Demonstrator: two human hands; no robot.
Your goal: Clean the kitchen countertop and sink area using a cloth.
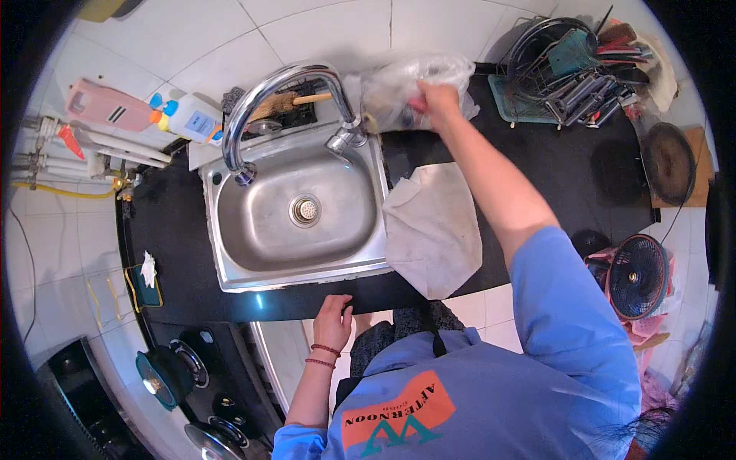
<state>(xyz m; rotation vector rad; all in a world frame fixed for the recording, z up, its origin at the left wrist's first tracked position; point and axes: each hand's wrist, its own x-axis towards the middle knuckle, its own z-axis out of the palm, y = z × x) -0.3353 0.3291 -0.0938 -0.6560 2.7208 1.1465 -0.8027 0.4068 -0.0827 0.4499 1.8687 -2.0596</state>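
My right hand reaches across the counter to the wall, its fingers curled on a clear plastic bag. What the bag contains is blurred by the plastic. My left hand, with two beaded bracelets at the wrist, hangs by the counter's front edge and holds nothing. Between the hands lies a pale cloth, partly folded, beside the stainless steel sink. A chrome faucet arches over the basin, where the drain strainer shows.
At the back right stands a dish rack with utensils and a pan. Bottles and a wooden-handled brush line the wall behind the sink. A gas stove with a pot is at lower left; a fan stands right.
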